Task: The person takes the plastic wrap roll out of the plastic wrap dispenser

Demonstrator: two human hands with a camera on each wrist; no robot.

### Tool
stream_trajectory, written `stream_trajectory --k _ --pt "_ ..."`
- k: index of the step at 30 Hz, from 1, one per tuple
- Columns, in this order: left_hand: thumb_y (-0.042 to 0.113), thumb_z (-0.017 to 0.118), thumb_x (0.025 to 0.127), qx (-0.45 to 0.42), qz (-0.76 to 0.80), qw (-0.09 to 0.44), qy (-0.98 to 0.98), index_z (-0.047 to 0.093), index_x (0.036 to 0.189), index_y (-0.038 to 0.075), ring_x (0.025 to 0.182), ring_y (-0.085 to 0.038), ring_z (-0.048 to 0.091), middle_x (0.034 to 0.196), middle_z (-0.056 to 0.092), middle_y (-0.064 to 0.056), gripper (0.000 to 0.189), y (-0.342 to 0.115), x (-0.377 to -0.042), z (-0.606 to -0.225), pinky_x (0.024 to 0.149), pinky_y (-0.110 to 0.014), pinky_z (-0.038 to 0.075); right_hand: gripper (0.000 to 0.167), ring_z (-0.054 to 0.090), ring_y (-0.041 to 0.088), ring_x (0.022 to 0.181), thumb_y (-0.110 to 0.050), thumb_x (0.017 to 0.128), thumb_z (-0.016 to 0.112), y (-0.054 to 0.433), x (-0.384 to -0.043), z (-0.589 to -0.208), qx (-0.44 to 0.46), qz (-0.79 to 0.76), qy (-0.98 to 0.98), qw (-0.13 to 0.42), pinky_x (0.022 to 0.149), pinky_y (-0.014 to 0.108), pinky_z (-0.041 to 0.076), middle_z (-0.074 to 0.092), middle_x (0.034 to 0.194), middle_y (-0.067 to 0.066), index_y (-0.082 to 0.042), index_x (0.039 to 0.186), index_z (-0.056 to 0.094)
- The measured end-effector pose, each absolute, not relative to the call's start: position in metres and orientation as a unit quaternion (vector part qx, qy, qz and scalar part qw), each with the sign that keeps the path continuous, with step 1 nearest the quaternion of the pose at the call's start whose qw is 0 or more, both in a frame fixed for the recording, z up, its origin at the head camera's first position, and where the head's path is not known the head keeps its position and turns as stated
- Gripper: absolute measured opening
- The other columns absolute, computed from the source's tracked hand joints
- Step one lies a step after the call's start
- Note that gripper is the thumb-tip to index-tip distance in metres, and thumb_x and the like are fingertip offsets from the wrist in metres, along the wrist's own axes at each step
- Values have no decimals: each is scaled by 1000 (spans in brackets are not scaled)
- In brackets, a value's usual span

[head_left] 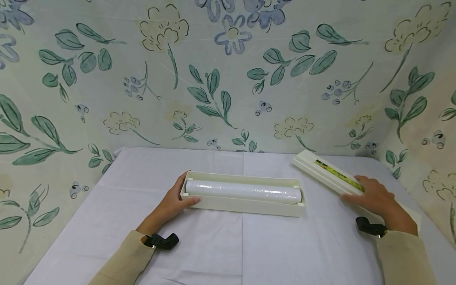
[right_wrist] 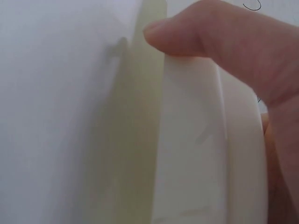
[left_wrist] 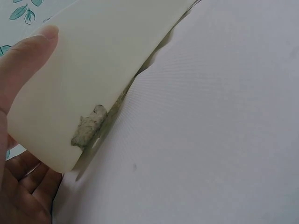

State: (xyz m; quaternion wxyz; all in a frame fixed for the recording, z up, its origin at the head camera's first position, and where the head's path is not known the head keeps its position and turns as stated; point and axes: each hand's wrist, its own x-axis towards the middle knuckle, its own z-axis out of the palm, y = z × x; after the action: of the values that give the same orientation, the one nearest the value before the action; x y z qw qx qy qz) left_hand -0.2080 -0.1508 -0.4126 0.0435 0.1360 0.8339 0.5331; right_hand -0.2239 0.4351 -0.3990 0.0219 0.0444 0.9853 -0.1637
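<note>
A long cream plastic box [head_left: 246, 206] lies on the table in the head view, its top off. Inside it sits a roll of clear wrap [head_left: 244, 191]. My left hand [head_left: 174, 202] grips the box's left end, thumb on the front wall and fingers behind. In the left wrist view, a greyish patch [left_wrist: 88, 127] marks the lower edge of the box wall [left_wrist: 107, 51]. My right hand [head_left: 377, 196] holds the matching cream lid [head_left: 306, 162] at the right, thumb over its near side. The lid slants, and a green-yellow label [head_left: 338, 176] runs along its top.
A white cloth [head_left: 206, 245] with fold lines covers the table. Behind and at both sides hangs a floral curtain [head_left: 228, 99]. Dark wrist cameras [head_left: 164, 241] are strapped at both beige sleeves [head_left: 121, 261].
</note>
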Motion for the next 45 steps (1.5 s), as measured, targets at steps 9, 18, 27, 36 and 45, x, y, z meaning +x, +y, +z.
stream_trajectory --k 9,18,27,36,45 --pt "24 75 85 139 532 43 834 13 155 15 124 -36 46 146 39 -15 94 -152 -209 -415 99 -54 41 110 40 51 96 -63 74 72 439 -221 -402 53 -165 985 24 68 72 33 36 127 40 10 143 27" --pt "25 75 85 136 530 41 836 15 155 15 122 -35 47 145 40 -15 93 -151 -208 -415 98 -54 42 111 41 50 96 -64 72 72 440 -222 -402 60 -166 984 26 69 71 34 36 128 40 10 143 27" --pt "26 75 84 122 523 40 843 16 154 15 125 -35 46 147 39 -14 92 -148 -207 -411 101 -56 38 117 38 53 100 -66 71 71 439 -222 -402 75 -179 980 52 72 75 32 31 136 39 7 148 21" --pt "26 76 83 127 524 35 841 15 155 19 125 -34 45 147 38 -13 94 -153 -216 -429 101 -57 38 116 38 55 101 -65 72 71 438 -221 -401 63 -169 982 57 72 77 32 31 135 40 8 147 22" --pt "30 76 83 136 524 31 840 16 154 23 123 -33 47 146 40 -11 94 -154 -216 -430 99 -55 40 114 38 54 100 -63 73 71 435 -217 -397 62 -174 981 51 72 76 33 30 135 40 8 147 21"
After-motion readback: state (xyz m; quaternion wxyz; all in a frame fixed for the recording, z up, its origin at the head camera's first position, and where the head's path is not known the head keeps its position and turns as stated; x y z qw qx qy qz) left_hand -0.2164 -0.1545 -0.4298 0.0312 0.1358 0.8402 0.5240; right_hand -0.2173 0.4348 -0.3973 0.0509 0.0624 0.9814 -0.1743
